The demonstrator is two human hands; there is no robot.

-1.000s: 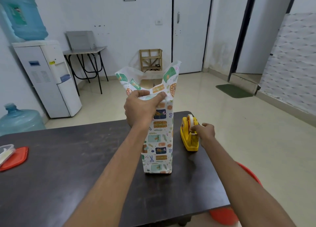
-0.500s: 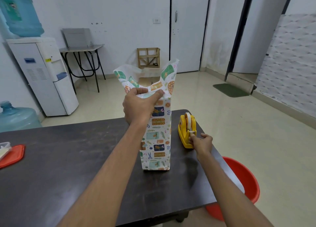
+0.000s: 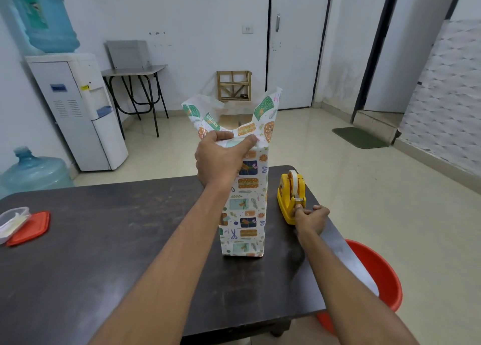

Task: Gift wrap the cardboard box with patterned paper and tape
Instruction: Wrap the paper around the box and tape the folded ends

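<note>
A tall box wrapped in patterned paper (image 3: 244,209) stands upright on the dark table (image 3: 104,253). Loose paper flaps (image 3: 265,110) stick up above its top end. My left hand (image 3: 221,157) grips the top of the box, thumb and fingers pressing a folded flap down. The cardboard itself is hidden under the paper. A yellow tape dispenser (image 3: 290,193) sits just right of the box. My right hand (image 3: 309,218) is at the dispenser's near end with curled fingers, pinching the tape end at the cutter.
A clear container with an orange lid (image 3: 26,226) lies at the table's left edge. A red tub (image 3: 374,269) stands on the floor by the table's right corner. A water dispenser (image 3: 78,110) and a bottle (image 3: 31,170) stand at the left.
My right hand has slid from the dispenser's top back toward me to its near end. My left hand has kept its grip on the box top.
</note>
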